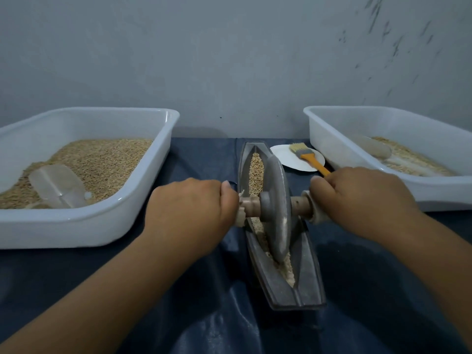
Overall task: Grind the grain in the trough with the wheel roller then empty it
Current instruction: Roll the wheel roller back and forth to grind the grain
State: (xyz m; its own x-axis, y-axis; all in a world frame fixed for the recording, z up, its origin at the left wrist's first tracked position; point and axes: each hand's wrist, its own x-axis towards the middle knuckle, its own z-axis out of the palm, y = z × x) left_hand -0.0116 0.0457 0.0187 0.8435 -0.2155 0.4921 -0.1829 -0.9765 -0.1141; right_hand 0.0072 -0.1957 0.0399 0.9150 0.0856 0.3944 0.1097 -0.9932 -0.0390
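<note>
Trough [309, 284] runs 12 to 6, grain [256, 169] inside; wheel roller [277, 213] upright, axle 9 to 3; left hand [191, 213] and right hand [357, 198] grip its handles.

Trough [304, 277] sits centre on the table [370, 290], running near to far. Wheel roller [277, 208] stands in it mid-length, grain [256, 172] in the channel on both sides. Left tub [84, 226] holds grain with a scoop [57, 186] on it. Right tub [332, 134] likewise, scoop [374, 146] inside. Plate [286, 159] between trough and right tub, far side; brush [306, 155] lies on it.
</note>
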